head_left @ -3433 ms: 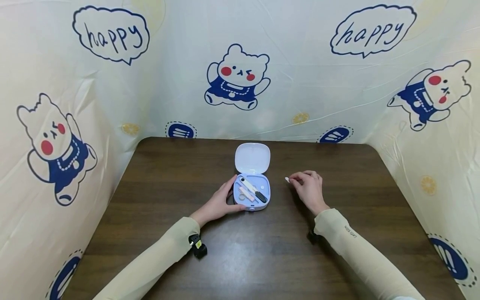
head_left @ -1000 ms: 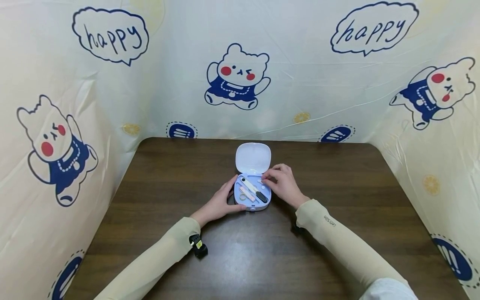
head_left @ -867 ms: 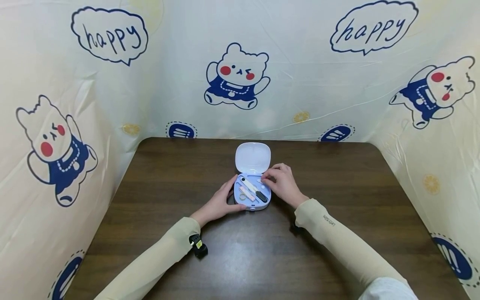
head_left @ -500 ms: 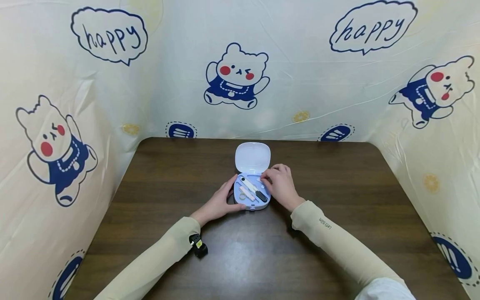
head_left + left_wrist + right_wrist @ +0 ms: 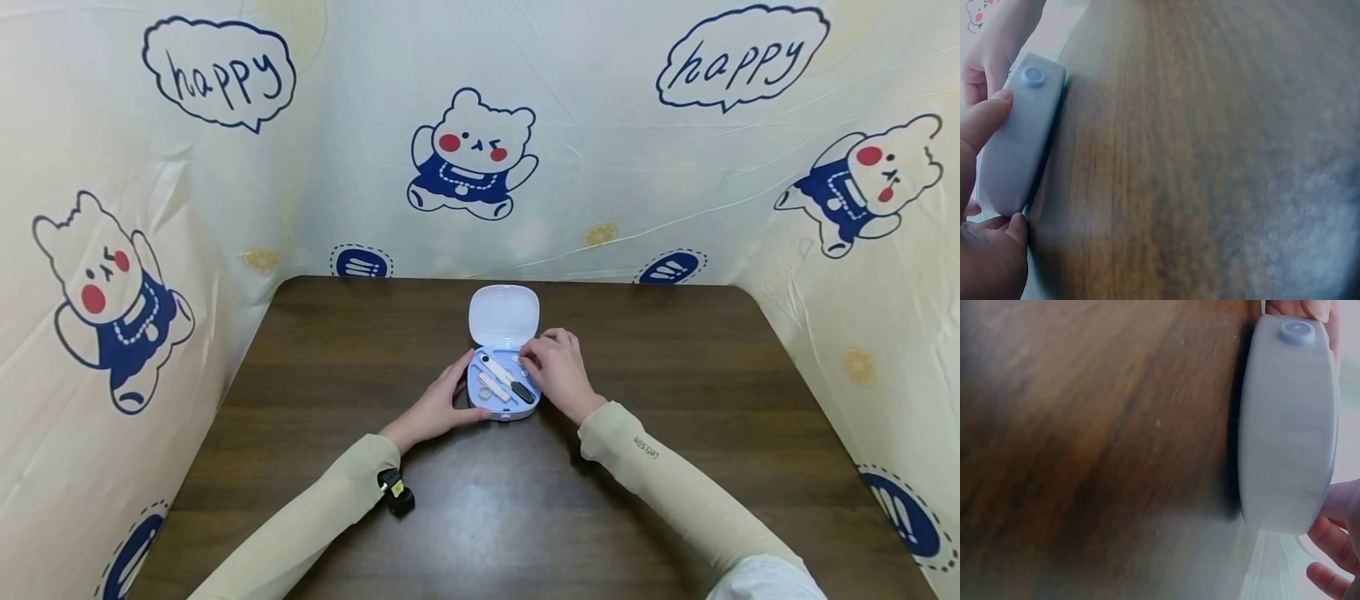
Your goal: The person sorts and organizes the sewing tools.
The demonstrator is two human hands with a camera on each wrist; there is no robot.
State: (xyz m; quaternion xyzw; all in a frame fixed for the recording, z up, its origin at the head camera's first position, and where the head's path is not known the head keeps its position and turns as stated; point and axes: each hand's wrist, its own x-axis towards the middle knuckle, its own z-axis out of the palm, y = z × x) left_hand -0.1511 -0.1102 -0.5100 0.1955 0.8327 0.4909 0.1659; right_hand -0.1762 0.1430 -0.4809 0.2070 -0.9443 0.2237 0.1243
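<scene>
A small light-blue case (image 5: pixel 504 416) stands on the table, its pale lid (image 5: pixel 504 315) raised at the back. Its tray bears a white tool with a black end (image 5: pixel 506 380), a pink-and-white strip (image 5: pixel 495 388) and a ring-like item (image 5: pixel 483 393). My left hand (image 5: pixel 431 410) grips the case, thumb on the front wall (image 5: pixel 1019 144) beside the round button (image 5: pixel 1033 76), fingers at the left side. My right hand (image 5: pixel 561 373) reaches over the right rim, thumb and fingertips pinching a small white piece (image 5: pixel 517 359), mostly hidden, at the tray's back right.
The dark wooden table (image 5: pixel 480 517) spreads around the case. A printed cloth (image 5: pixel 600 167) with cartoon bears hangs behind and at both sides. A black strapped device (image 5: pixel 397 493) sits at the left wrist.
My right hand has come left from beside the case into its tray, bringing the small white piece. Over the last second it shifted only slightly. The left hand has kept its hold.
</scene>
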